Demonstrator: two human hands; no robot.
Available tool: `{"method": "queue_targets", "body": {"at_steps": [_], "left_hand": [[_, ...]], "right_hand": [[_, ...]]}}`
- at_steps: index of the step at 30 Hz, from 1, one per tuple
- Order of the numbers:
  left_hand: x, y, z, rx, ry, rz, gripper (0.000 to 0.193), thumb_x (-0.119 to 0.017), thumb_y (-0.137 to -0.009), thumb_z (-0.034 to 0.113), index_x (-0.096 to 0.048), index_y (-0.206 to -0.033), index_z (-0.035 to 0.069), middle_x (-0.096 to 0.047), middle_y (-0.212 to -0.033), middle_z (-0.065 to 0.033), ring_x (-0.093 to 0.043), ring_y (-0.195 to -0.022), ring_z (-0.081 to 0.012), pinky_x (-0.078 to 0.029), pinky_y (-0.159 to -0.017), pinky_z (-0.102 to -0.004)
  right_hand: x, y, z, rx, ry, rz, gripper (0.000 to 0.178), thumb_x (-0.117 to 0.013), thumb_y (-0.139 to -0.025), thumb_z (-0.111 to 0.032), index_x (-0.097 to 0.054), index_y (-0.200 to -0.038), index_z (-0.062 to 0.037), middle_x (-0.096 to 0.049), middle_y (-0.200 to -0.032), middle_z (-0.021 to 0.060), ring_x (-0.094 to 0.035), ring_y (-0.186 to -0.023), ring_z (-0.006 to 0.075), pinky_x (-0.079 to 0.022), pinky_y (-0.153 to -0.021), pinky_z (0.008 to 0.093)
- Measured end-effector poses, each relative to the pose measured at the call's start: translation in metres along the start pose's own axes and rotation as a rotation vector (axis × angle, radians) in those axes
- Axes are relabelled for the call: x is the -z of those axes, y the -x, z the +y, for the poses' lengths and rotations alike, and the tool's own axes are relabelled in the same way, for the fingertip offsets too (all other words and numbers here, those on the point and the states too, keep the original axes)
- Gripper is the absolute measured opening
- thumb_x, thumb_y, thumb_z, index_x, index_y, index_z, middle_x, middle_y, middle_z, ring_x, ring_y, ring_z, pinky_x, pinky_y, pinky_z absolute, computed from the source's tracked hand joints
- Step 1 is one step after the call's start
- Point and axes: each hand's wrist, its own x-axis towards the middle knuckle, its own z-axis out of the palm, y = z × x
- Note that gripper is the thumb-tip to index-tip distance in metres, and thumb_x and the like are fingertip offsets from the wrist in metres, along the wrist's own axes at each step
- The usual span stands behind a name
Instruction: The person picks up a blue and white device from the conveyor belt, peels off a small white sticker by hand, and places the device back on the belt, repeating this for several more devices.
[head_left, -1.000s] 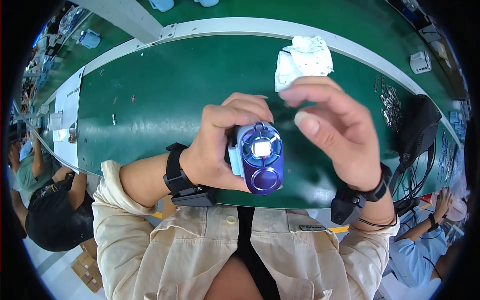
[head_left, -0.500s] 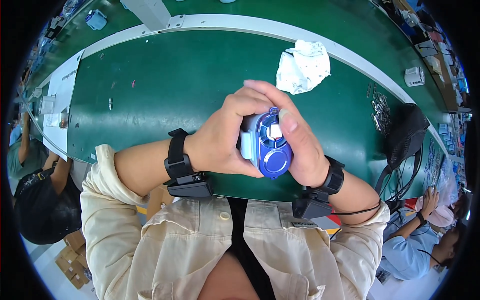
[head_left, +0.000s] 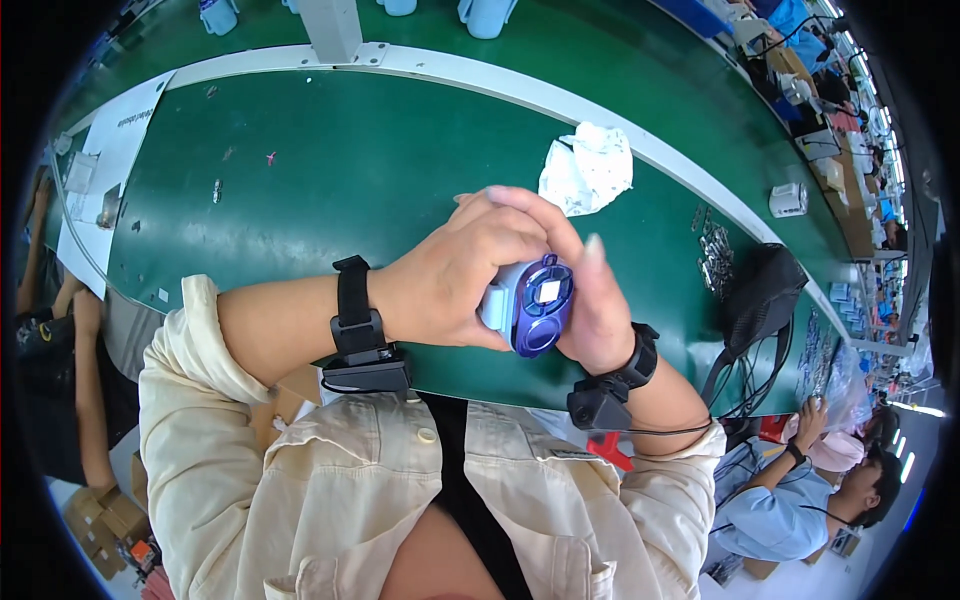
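Glossy violet-blue plastic covers the upturned face of a pale blue, oblong handheld device [head_left: 541, 312], which is held between both hands above the smooth green tabletop [head_left: 350, 180]. Its pale blue body is wrapped by the left hand [head_left: 455, 268], with fingers curled round the far side and thumb underneath, apparently so that the weight is steadied and the face left uncovered. By the right hand [head_left: 600, 315], the other side is cupped: its fingers are laid over the left fingertips and its thumb is raised, perhaps as a brace; how firmly its palm is pressed cannot be told.

Between the palms, a bright white square [head_left: 549, 291] is framed by a glossy round surround, with a circular disc [head_left: 542, 332] set nearer the wrists. Beyond the right fingertips, a crumpled white cloth [head_left: 590, 168] is bunched in soft folds. To the right of the raised thumb, small shiny metal pieces [head_left: 715, 258] are heaped beside a limp black fabric pouch [head_left: 762, 295].
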Motion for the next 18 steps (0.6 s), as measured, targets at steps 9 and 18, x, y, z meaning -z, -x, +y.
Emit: {"method": "queue_targets", "body": {"at_steps": [9,18], "left_hand": [[-0.006,-0.004,0.0,-0.012,-0.016,0.057,0.084,-0.09,-0.058,0.019,-0.038,-0.123,0.008,-0.05,-0.12,-0.0148,-0.05,-0.113,-0.0379,-0.038,-0.098,-0.0484],[0.007,-0.01,0.009,0.025,-0.166,0.262,0.094,-0.092,-0.058,0.033,-0.037,-0.128,0.004,-0.046,-0.126,-0.0187,-0.042,-0.121,-0.0399,-0.038,-0.101,-0.0485]], "right_hand": [[0.001,-0.002,0.002,-0.029,-0.041,0.103,0.06,-0.042,-0.099,-0.043,-0.039,-0.14,0.0011,-0.05,-0.131,0.0125,-0.049,-0.122,0.0201,-0.039,-0.102,0.0322],[0.035,-0.043,-0.048,0.221,0.245,0.332,0.056,-0.038,-0.1,-0.048,-0.05,-0.126,-0.0002,-0.059,-0.115,0.0149,-0.061,-0.101,0.0242,-0.05,-0.089,0.0369]]}}
